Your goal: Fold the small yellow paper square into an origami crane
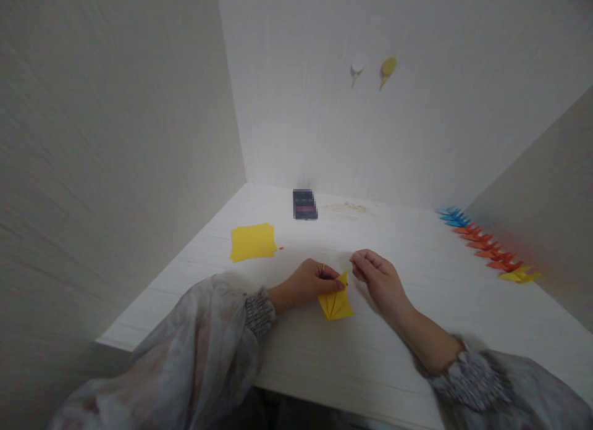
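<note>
A partly folded yellow origami paper is pinched between the thumb and fingers of my left hand, over the white table. Creases fan out from its lower point, and its upper corner sticks up past my fingertips. A ring sits on one finger of this hand. My right hand is just right of the paper, apart from it. Its fingers are curled in with the thumb against them, and nothing shows between them.
A stack of yellow paper sheets lies left on the table, with a small orange scrap beside it. At the back lies a phone. Folded paper cranes in blue, orange and yellow line the right side. Two hooks hang on the wall.
</note>
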The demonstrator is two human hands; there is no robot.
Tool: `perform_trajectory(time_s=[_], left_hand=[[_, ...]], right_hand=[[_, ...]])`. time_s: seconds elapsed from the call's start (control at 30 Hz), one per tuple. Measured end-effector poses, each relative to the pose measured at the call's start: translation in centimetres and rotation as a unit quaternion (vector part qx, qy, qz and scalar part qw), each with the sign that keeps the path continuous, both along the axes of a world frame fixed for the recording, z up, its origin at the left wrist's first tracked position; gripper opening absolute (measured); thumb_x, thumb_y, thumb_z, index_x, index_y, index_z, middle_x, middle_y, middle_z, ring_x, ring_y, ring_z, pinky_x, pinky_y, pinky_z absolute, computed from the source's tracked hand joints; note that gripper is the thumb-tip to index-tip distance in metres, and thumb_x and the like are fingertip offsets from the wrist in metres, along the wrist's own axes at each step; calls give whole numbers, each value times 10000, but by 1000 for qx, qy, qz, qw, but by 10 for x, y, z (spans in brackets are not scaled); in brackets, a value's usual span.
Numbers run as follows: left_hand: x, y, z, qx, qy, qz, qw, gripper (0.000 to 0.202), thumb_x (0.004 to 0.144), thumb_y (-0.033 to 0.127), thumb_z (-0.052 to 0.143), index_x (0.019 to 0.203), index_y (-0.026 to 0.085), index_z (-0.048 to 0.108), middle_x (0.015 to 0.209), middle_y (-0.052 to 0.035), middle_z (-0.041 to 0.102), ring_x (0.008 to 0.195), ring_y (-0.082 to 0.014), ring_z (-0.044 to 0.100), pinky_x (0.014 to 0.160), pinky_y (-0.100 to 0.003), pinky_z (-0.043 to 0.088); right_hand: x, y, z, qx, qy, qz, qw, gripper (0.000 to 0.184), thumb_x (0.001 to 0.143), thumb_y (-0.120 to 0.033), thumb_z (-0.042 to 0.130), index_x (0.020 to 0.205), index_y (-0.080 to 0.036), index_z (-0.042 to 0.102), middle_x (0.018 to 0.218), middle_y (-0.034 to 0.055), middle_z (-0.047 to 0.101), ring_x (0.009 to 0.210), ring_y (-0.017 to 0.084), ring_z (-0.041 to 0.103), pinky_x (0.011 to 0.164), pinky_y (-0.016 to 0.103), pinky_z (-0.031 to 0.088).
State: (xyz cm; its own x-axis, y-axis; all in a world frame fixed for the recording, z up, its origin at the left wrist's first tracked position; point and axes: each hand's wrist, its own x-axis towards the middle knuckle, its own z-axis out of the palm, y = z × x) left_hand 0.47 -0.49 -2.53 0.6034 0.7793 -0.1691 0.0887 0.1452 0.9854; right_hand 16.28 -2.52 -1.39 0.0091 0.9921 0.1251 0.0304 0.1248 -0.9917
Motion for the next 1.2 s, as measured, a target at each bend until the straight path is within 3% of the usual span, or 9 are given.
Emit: perform_trajectory(time_s=[0.13,0.37,0.57,0.83,0.97,1.2], left_hand=[[0,0,-1,2,-17,-2,1000,304,581,356,635,777,126,664,717,-30,632,585,-106,520,560,-218,380],[-2,0,1,16,-5,-7,1000,301,594,358,623,767,113,658,646,-15,594,546,-82,478,523,-200,355],[-3,0,-2,-17,-32,-28,999,298,575,341,643,764,110,655,659,-17,598,562,-90,494,558,-213,369],[-2,-2,2,-42,-53,-45,997,243,576,296,654,753,131,660,676,-12,615,564,-85,510,577,-211,379],[-2,-3,2,-51,-53,-48,996,236,578,288,652,761,141,664,685,-10,624,566,-86,517,586,-211,382],[-1,-1,-2,-29,-44,-26,998,258,582,326,642,754,135,665,694,-20,630,564,-98,525,565,-215,383]], right_hand=[[3,1,-1,-7,3,28,1000,239,753,-380,492,672,-167,567,531,-16,435,478,96,358,451,237,252],[1,-2,-4,-41,-17,102,994,142,654,-303,621,647,-167,581,564,-22,510,515,95,415,499,235,303],[9,-3,1,-14,-46,160,986,183,735,-298,539,729,-148,643,590,-5,515,548,97,399,526,244,294],[9,1,-4,14,-2,155,988,69,705,-240,588,730,-176,589,624,-30,490,548,76,395,513,215,288],[8,1,-5,9,-8,172,985,99,739,-267,544,705,-174,532,592,-35,447,541,79,390,507,214,287],[8,4,-7,11,-25,98,995,149,761,-314,505,722,-170,516,577,-38,415,533,82,369,503,218,280]])
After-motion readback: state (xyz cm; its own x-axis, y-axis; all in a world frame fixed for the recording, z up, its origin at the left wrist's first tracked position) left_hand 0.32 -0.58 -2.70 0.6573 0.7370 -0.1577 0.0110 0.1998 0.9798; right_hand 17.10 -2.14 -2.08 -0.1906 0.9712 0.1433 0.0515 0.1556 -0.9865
